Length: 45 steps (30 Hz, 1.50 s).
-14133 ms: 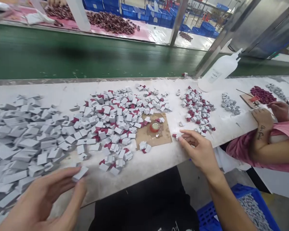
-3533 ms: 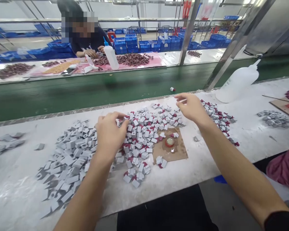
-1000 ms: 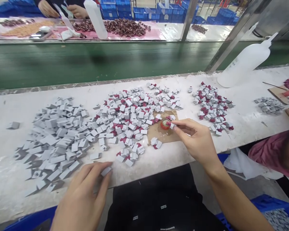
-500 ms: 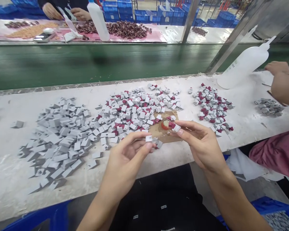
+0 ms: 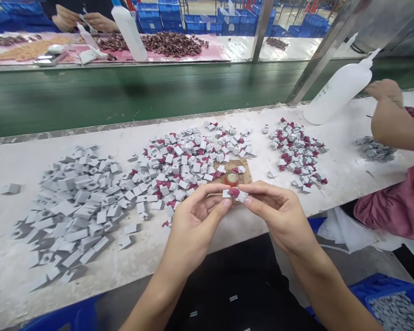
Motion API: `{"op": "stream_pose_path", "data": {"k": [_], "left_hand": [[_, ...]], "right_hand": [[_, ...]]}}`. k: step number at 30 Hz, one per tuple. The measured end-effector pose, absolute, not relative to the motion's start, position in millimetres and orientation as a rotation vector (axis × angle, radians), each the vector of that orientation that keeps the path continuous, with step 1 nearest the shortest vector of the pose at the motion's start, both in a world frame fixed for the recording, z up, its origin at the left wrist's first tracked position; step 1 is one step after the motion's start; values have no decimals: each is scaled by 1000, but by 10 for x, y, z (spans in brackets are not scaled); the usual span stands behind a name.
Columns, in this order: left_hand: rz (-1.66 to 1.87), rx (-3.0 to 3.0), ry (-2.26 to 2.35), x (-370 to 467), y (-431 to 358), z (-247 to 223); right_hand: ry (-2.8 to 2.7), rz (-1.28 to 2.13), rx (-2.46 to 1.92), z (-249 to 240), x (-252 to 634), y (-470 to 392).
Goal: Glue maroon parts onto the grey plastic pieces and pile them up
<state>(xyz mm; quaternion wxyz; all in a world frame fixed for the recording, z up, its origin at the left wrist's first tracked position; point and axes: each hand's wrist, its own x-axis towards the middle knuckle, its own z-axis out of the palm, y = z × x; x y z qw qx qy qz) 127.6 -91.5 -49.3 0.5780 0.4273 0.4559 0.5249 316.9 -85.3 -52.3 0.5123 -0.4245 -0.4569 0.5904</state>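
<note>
My left hand (image 5: 203, 214) pinches a small grey plastic block (image 5: 226, 194) between thumb and fingertips. Against it, my right hand (image 5: 276, 209) grips a grey-and-maroon plastic piece (image 5: 241, 196), its maroon end facing the grey block. The two parts meet or nearly meet; my fingers partly cover them. Just behind my fingertips stands a small round red-rimmed container (image 5: 232, 178) on a brown cardboard piece (image 5: 246, 166). To the left of my hands spreads a pile of plain grey blocks (image 5: 79, 207), merging into a pile of grey-and-maroon pieces (image 5: 189, 156).
Another heap of grey-and-maroon pieces (image 5: 296, 151) lies to the right, near a tilted white squeeze bottle (image 5: 341, 87). A co-worker's arm (image 5: 388, 115) reaches in at the right. Beyond the table runs a green conveyor belt (image 5: 124, 89). A blue bin (image 5: 393, 299) sits below right.
My hands have come together, bringing the grey block up to the maroon end of the other piece. The view has shifted slightly.
</note>
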Motion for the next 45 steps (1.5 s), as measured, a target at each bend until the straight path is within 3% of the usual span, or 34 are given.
{"op": "stream_pose_path", "data": {"k": [12, 20, 29, 39, 45], "left_hand": [[1047, 1406, 1173, 1025, -995, -342], [1009, 1695, 2046, 373, -447, -286], [795, 1706, 2212, -72, -201, -250], [246, 1751, 2336, -586, 388, -242], [366, 1755, 2279, -570, 215, -182]], "right_hand": [[-1357, 1404, -1046, -447, 3136, -885], [-1423, 1138, -1227, -413, 3217, -783], [-1500, 1027, -1342, -570, 3385, -812], [-1329, 956, -1418, -594, 3583, -641], [-1293, 816, -1424, -539, 3672, -447]]}}
